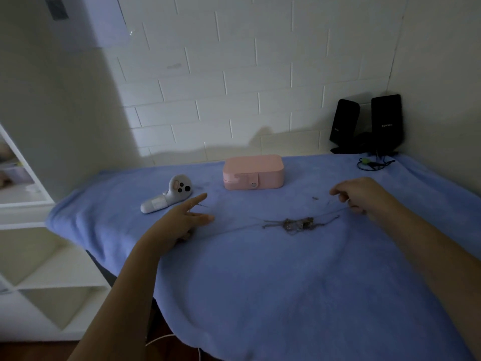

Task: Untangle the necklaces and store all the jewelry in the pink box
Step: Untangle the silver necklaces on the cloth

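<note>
A tangled knot of thin necklaces lies on the blue cloth, in front of the shut pink box. One chain runs left from the knot to my left hand, whose lower fingers curl over its end while two fingers point straight out. Another chain runs right and up to my right hand, which pinches it with curled fingers. Both chains look pulled taut. A tiny piece of jewelry lies loose between the box and my right hand.
A white handheld controller lies left of the box. Two black speakers and a coiled cable stand in the back right corner by the tiled wall. White shelving stands off the table's left edge.
</note>
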